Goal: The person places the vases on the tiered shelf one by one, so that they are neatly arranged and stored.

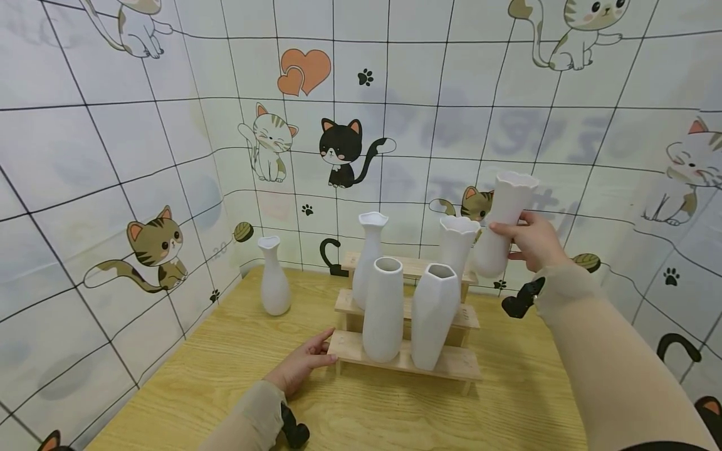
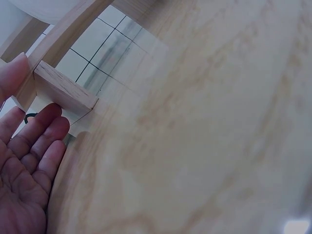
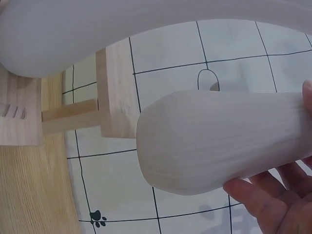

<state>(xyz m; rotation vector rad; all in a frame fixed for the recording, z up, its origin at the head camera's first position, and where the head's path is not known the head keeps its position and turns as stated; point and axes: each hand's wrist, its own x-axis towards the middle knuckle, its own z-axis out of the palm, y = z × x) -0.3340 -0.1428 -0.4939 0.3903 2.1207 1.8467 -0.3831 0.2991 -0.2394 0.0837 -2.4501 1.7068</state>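
My right hand (image 1: 538, 241) grips a white vase with a scalloped rim (image 1: 507, 219), thumb on one side and fingers on the other. It is held in the air, slightly tilted, by the right end of the top step of a wooden three-step stand (image 1: 451, 363). In the right wrist view the vase's rounded lower part (image 3: 195, 141) hangs free of the stand. With thumb and fingers, my left hand (image 1: 301, 366) holds the left end of the lowest step; in the left wrist view its fingertips (image 2: 58, 126) are near the stand's leg.
A smooth vase (image 1: 383, 313) and a faceted vase (image 1: 434, 319) stand on the lowest step. Behind them are a slim flared vase (image 1: 369, 257) and another scalloped vase (image 1: 458, 241). One small vase (image 1: 274, 282) stands on the wooden table (image 1: 225, 376), left. Cat-printed walls enclose the table.
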